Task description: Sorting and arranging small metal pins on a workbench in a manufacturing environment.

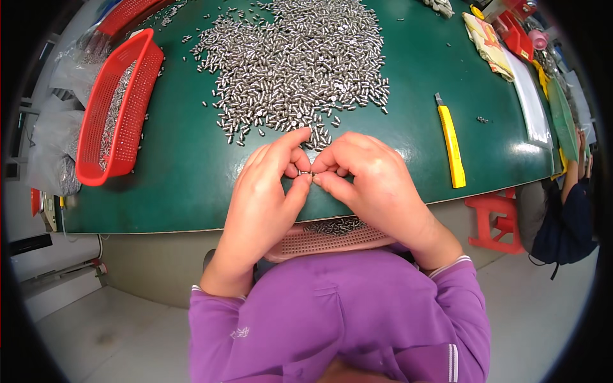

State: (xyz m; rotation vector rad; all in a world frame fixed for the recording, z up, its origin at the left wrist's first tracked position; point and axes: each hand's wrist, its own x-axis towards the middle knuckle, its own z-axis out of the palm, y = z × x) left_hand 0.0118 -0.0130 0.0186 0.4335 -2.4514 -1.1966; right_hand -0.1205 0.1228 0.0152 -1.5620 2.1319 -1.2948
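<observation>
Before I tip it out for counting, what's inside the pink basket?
The pink basket holds small metal pins at its far side. The hands and purple sleeves hide the rest.

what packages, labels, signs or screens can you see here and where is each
Clear plastic bags: far left, beside the red basket off the table edge, crumpled, see-through, holding grey metal pieces.
Printed packet: top right on the green table, flat, yellow and cream with red marks.
Pink and red containers: top right corner, too small to tell more.
No signs or screens in view.
</observation>
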